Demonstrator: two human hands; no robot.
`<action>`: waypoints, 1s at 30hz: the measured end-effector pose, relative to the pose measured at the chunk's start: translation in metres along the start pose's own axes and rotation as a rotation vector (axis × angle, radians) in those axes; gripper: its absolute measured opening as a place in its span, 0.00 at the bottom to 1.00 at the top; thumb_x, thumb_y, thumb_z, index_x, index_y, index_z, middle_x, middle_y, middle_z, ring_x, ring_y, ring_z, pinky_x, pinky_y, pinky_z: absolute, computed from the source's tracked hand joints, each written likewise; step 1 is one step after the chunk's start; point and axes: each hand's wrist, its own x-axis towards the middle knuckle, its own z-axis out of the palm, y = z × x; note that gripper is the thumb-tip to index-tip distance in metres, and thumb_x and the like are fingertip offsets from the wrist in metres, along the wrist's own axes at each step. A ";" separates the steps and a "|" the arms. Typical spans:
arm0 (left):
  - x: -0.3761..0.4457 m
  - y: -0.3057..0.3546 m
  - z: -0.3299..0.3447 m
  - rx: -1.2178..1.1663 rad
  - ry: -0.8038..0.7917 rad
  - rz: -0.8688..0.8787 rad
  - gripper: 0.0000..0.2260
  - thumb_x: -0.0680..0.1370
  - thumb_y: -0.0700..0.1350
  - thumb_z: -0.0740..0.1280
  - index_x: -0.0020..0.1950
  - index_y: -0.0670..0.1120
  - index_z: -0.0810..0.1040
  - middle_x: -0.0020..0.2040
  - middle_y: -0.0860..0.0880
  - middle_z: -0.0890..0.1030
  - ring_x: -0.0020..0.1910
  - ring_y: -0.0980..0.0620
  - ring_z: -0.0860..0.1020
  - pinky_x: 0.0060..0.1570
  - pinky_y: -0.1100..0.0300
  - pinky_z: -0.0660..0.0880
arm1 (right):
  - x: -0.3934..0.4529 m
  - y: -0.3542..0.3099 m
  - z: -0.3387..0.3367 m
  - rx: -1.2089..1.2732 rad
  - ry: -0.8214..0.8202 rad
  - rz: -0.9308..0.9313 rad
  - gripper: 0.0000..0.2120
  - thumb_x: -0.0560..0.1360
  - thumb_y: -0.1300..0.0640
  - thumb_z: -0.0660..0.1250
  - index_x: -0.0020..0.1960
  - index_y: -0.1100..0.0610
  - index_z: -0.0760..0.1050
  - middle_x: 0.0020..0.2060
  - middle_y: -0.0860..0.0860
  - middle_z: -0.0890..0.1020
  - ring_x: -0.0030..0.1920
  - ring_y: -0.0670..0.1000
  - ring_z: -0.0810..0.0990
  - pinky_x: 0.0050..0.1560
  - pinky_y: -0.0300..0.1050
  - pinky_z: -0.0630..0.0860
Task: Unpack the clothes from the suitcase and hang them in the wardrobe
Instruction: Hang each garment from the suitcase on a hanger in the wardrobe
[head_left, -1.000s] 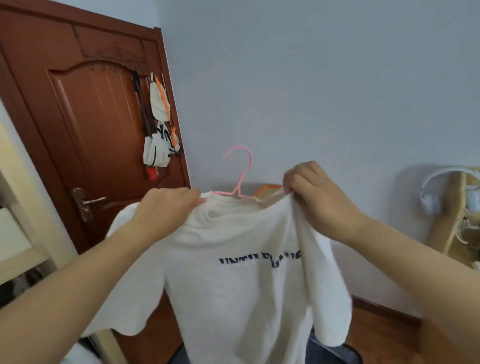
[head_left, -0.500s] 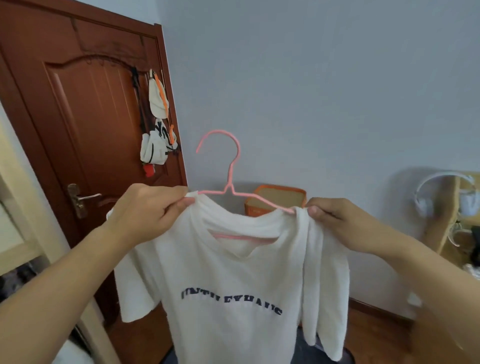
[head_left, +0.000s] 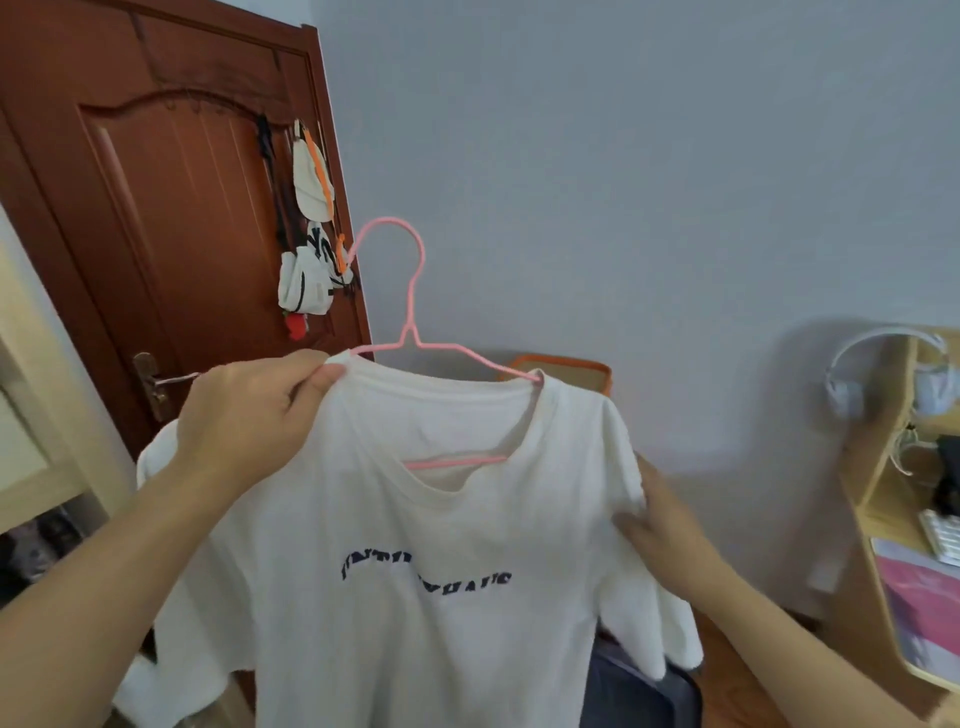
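The shirt's (head_left: 415, 545) left shoulder is pinched between thumb and curled fingers of the left hand (head_left: 249, 415), just where the pink hanger's (head_left: 410, 332) arm enters the collar. The right sleeve is gripped by the right hand (head_left: 660, 525), its fingers partly hidden behind cloth. The shirt is held up on the hanger before a grey wall (head_left: 623, 182). A dark suitcase (head_left: 639, 691) is seen below, contents hidden. Bags (head_left: 306, 280) are hung on the door (head_left: 156, 208)
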 end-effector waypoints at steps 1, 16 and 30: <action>-0.002 -0.005 -0.001 -0.028 -0.001 -0.003 0.19 0.83 0.57 0.57 0.49 0.50 0.84 0.30 0.50 0.80 0.33 0.41 0.81 0.30 0.53 0.74 | 0.000 0.003 0.000 0.089 0.090 0.041 0.24 0.81 0.58 0.65 0.71 0.41 0.62 0.63 0.42 0.72 0.63 0.47 0.73 0.58 0.44 0.69; -0.003 0.006 0.020 -0.128 0.043 0.060 0.16 0.83 0.54 0.61 0.54 0.49 0.87 0.38 0.52 0.85 0.36 0.47 0.84 0.32 0.53 0.77 | 0.059 -0.074 -0.063 -0.010 -0.178 -0.240 0.18 0.83 0.49 0.59 0.38 0.55 0.74 0.31 0.48 0.75 0.34 0.45 0.73 0.38 0.46 0.69; -0.047 -0.065 -0.014 -0.429 -0.445 -0.479 0.22 0.78 0.70 0.59 0.66 0.61 0.75 0.56 0.62 0.83 0.57 0.57 0.80 0.58 0.49 0.76 | 0.113 -0.134 0.000 -0.342 0.500 -0.632 0.15 0.81 0.51 0.55 0.49 0.57 0.76 0.40 0.53 0.82 0.37 0.60 0.80 0.37 0.47 0.72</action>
